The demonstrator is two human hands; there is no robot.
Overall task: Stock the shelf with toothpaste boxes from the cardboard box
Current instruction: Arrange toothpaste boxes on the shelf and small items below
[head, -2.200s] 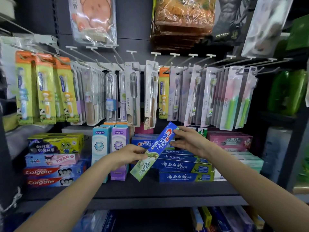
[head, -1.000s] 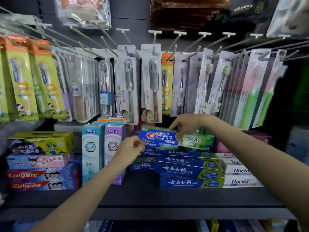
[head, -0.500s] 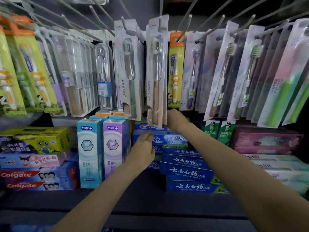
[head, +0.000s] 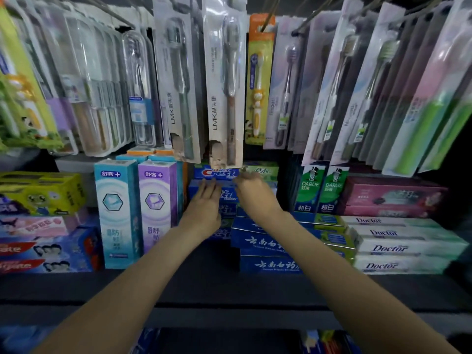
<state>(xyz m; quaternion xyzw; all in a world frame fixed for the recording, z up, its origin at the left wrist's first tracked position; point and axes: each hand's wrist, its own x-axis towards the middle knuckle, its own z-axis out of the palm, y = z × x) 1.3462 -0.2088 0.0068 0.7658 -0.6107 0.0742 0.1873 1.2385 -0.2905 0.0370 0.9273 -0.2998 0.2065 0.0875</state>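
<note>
Crest box (head: 217, 172) lies flat atop the blue stack, label outward for shoppers | left hand (head: 204, 210) fingers loose, steadying the stack | right hand (head: 251, 190) fingertips touching its front, grip unclear

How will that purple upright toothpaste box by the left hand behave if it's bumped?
The purple upright box stands tall on a narrow end, so it probably tips easily. It looks like light, stiff cardboard. The teal box beside it may stop a leftward fall; the left hand is close.
</note>
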